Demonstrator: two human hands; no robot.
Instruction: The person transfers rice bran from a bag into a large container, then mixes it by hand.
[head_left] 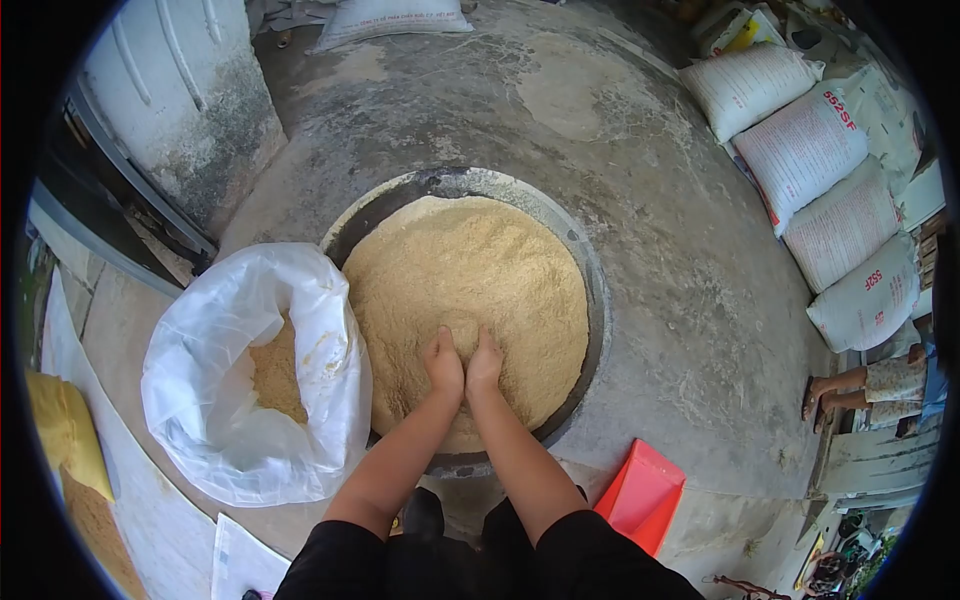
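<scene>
At the middle of the scene, the left hand (443, 364) and right hand (485, 366) meet in the tan meal (480, 260) that fills the round tub (500, 184). Their grip is a half-open cup around a small mound; whether it is lifted clear cannot be told. Left stands a white plastic bag (335, 370); near right, a red scoop (640, 490).

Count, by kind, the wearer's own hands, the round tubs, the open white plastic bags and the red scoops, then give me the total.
Wearer's hands: 2, left hand and right hand
Round tub: 1, holding grainy meal
Open white plastic bag: 1
Red scoop: 1
Total: 5
</scene>
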